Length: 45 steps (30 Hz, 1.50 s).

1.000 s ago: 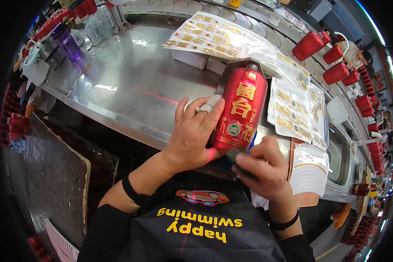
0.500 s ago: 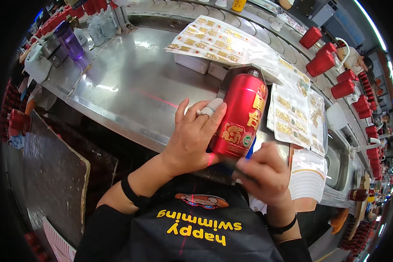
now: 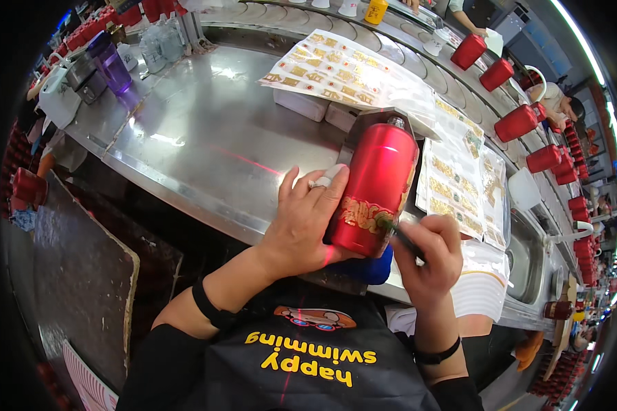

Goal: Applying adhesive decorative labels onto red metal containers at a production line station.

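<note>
A shiny red bottle [image 3: 380,178] with a short neck lies tilted in a dark cradle [image 3: 406,118], its neck pointing away from me. Gold decals [image 3: 365,214] run round its lower end, and more gold shows along its right edge. My left hand [image 3: 296,222] grips the bottle's left side and lower end; one finger has a white wrap. In my right hand [image 3: 432,257] is a slim dark-handled tool [image 3: 408,241], its tip at the right part of the gold decals. The tip's kind is hard to make out. Below the bottle bunches a blue cloth [image 3: 370,268].
Sheets of gold decals [image 3: 343,65] lie beyond the bottle, more sheets [image 3: 452,181] to its right. A sink [image 3: 528,264] stands at the right. Red bottles [image 3: 516,123] line a curved conveyor behind. A purple tumbler [image 3: 110,65] stands far left. Other people are at work at the far right.
The bottle has turned, so the large gold lettering has gone from its upper face. My right hand has risen a little, bringing the tool onto the decals. Bottles on the conveyor have shifted.
</note>
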Tool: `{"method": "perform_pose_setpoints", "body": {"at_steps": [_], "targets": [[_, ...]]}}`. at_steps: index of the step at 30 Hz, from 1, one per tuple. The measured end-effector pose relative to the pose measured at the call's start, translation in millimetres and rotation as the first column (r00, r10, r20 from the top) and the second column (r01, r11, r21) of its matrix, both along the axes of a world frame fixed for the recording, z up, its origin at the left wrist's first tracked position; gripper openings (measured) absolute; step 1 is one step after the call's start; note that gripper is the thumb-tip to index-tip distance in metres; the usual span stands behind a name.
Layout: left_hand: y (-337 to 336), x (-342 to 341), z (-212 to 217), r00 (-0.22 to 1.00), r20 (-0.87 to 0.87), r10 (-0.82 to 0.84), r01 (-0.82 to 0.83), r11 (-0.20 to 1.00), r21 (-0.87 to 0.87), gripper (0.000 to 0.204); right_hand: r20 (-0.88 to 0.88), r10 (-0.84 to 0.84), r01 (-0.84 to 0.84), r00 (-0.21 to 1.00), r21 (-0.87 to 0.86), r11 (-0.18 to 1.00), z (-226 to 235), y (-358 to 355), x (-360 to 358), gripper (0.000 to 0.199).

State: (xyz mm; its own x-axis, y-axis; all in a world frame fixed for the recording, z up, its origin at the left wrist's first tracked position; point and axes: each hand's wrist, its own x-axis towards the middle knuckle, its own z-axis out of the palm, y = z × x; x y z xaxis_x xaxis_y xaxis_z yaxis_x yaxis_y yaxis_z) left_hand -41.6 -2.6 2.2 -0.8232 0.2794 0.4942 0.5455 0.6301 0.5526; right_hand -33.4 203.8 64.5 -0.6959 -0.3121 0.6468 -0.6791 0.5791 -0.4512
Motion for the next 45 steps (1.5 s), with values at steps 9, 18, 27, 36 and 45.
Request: {"method": "perform_pose_setpoints", "body": {"at_steps": [9, 18, 27, 36, 45], "targets": [[15, 28, 14, 0.941, -0.33, -0.07, 0.034, 0.993, -0.114, 0.06, 0.482, 0.101, 0.092, 0.87, -0.36, 0.929, -8, 9, 4, 0.02], [2, 14, 3, 0.989, -0.136, 0.058, -0.053, 0.998, 0.04, 0.088, 0.169, -0.142, 0.164, 0.975, -0.121, 0.979, -12, 11, -7, 0.014], [1, 18, 22, 0.992, -0.119, 0.041, -0.055, 0.992, -0.118, 0.088, -0.052, 0.071, -0.064, 0.996, 0.12, 0.991, 9, -9, -7, 0.033], [-2, 9, -8, 0.999, 0.014, -0.034, 0.033, 0.999, 0.016, 0.094, 0.33, 0.303, -0.223, 0.894, -0.261, 0.939, 9, -5, 8, 0.021], [6, 2, -10, 0.999, -0.017, -0.045, 0.045, 0.999, 0.024, 0.095, 0.458, -0.295, 0.408, 0.839, -0.171, 0.897, -27, 80, 27, 0.017]]}}
